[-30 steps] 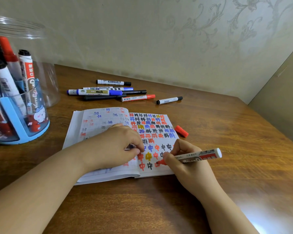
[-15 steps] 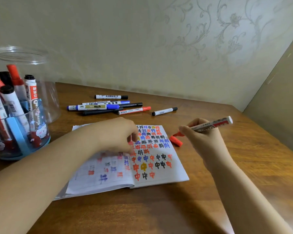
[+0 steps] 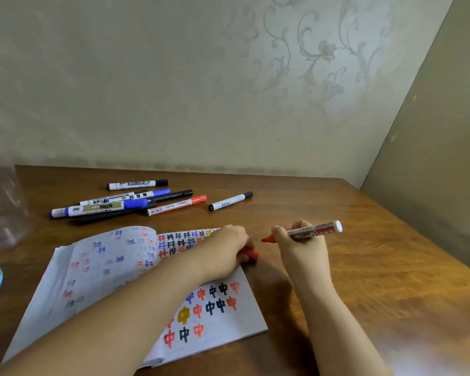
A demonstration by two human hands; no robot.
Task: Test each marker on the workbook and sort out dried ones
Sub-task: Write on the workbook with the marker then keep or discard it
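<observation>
Gripping an uncapped red marker [image 3: 310, 231] above the table [image 3: 364, 267], the right hand [image 3: 301, 248] is holding it level, tip pointing left, just off the workbook's [image 3: 223, 321] right edge. The left hand [image 3: 225, 253] is pinching the red cap [image 3: 251, 255] at that edge — fingers curled round it. Six capped markers [image 3: 136, 203] are lying beyond the open, scribbled pages.

The left hand [image 3: 228, 253] covers most of a red cap [image 3: 251, 255] and part of the workbook [image 3: 98, 270] page. At far left, a clear jar [image 3: 0, 202] is cut by the frame edge. Marker labels are too small to read.
</observation>
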